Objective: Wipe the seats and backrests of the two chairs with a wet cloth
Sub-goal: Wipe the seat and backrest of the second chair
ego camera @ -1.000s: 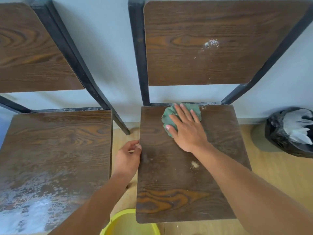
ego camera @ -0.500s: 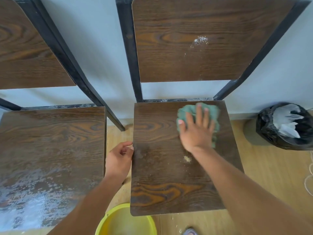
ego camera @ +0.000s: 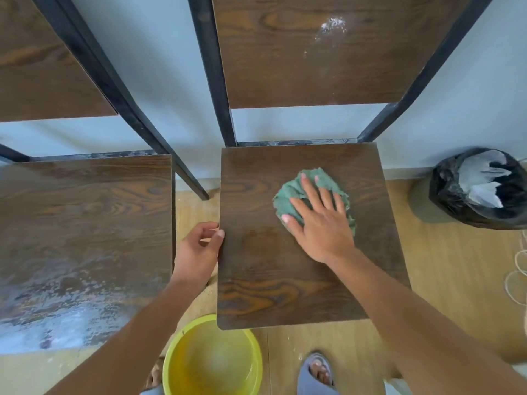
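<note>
Two dark wooden chairs with black metal frames stand side by side against a pale wall. My right hand (ego camera: 320, 220) lies flat with fingers spread on a crumpled green cloth (ego camera: 313, 183), pressing it on the right chair's seat (ego camera: 271, 280). My left hand (ego camera: 199, 249) grips that seat's left edge. The right chair's backrest (ego camera: 299, 67) carries a white powdery smudge (ego camera: 332, 25). White dusty residue covers the front of the left chair's seat (ego camera: 85, 223). Its backrest (ego camera: 42, 67) is at the upper left.
A yellow basin (ego camera: 214, 363) sits on the wooden floor below the right seat's front edge. My foot in a grey slipper (ego camera: 318, 374) is beside it. A bin lined with a black bag (ego camera: 479, 189) stands at the right by the wall. Looped cord (ego camera: 517, 277) lies at the far right.
My right hand slid the cloth from the seat's back left toward the right, then forward to mid-seat. The small speck of dust on the seat is gone. My left hand kept its grip.
</note>
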